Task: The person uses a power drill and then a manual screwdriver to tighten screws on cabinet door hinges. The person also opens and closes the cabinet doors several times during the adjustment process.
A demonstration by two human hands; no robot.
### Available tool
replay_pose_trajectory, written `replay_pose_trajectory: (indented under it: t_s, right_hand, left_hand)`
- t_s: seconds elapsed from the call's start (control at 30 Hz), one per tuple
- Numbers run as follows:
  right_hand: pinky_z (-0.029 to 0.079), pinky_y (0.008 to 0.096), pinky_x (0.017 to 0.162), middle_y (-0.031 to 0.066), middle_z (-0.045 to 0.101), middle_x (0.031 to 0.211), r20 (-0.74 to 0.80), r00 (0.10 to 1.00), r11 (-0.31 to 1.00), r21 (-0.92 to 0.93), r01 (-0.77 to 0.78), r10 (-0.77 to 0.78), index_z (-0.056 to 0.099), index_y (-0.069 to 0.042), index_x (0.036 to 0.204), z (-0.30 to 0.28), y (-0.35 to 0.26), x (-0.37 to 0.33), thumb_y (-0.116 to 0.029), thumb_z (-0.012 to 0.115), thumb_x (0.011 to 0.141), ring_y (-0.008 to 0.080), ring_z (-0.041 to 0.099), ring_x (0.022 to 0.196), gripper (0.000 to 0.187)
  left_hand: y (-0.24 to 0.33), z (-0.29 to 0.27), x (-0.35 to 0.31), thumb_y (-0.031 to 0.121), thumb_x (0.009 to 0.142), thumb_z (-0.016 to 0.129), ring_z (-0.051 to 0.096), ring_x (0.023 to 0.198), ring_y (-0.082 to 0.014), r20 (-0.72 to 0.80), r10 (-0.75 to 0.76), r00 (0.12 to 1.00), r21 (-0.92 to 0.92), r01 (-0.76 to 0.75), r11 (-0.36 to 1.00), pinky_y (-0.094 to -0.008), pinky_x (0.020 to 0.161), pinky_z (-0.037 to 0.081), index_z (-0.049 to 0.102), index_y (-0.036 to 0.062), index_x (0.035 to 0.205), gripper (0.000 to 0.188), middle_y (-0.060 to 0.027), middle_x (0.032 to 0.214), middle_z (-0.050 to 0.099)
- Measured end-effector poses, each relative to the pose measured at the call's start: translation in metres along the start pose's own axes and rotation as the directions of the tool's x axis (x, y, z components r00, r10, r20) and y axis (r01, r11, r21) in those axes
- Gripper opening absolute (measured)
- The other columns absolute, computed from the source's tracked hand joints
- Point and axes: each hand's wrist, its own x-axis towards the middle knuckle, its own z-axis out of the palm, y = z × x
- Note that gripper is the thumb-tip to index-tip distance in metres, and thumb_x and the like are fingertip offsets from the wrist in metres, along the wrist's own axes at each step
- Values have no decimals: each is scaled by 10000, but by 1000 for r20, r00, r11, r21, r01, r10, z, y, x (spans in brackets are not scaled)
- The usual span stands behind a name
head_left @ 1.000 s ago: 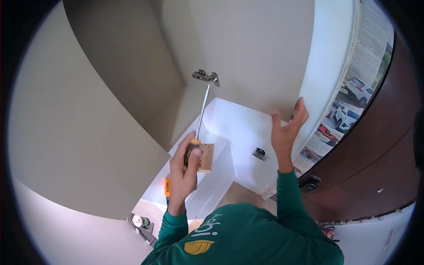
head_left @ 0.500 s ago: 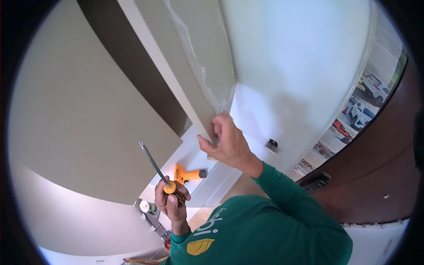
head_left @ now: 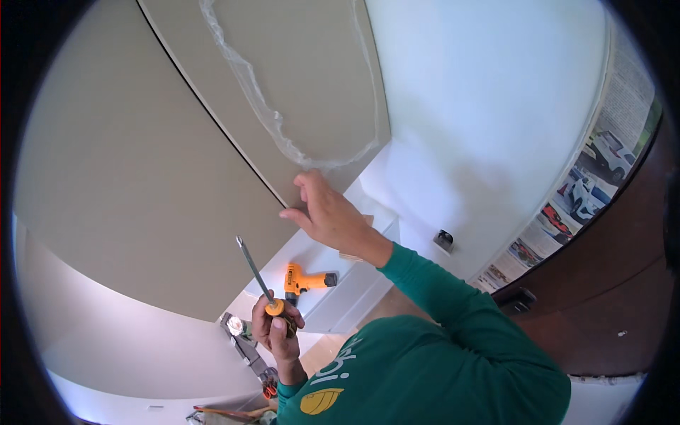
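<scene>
left hand [head_left: 278, 329] is clamping the handle of a screwdriver [head_left: 256, 273]; the shaft is pointing forward and left of that hand. right hand [head_left: 333, 216] is reaching to the lower corner of a beige cabinet door [head_left: 319, 85], thumb and fingers standing apart; whether it is touching cannot be told. an orange drill [head_left: 308, 278] is lying on a white bench [head_left: 294, 248] between the two hands.

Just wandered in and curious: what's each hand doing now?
Left hand: closed around a screwdriver.
Right hand: partly open by the cabinet door; contact unclear.
</scene>
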Motion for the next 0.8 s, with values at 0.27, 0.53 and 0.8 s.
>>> replay_pose_trajectory:
  t_s: [0.27, 0.53, 0.8]
  right_hand:
    - [575, 444, 718, 201, 536, 1132, 49, 998, 999, -26, -40, 42, 408, 8, 1255, 10, 2, 7, -315, 724, 948, 384, 667, 936, 546]
    - [562, 437, 695, 173, 561, 1073, 36, 995, 993, 70, -97, 95, 402, -30, 1271, 8, 7, 13, -253, 777, 909, 345, 643, 810, 567]
    - [531, 373, 726, 109, 587, 1010, -270, 853, 851, 423, -311, 447, 473, -31, 1228, 25, 33, -44, -229, 721, 986, 223, 625, 922, 400]
  left_hand:
    - [-12, 12, 5, 413, 979, 649, 599, 601, -163, -17, -46, 999, -48, 45, 998, -255, 498, 500, 541, -26, 1369, 597, -148, 845, 637]
    - [-3, 5, 7, 340, 992, 621, 600, 607, -158, -65, -21, 998, -29, 19, 999, -251, 511, 498, 537, -22, 1391, 545, -142, 850, 640]
    - [1, -11, 2, 291, 993, 604, 594, 604, -154, -10, -85, 996, 95, 86, 992, -258, 517, 492, 527, -12, 1408, 519, -140, 854, 651]
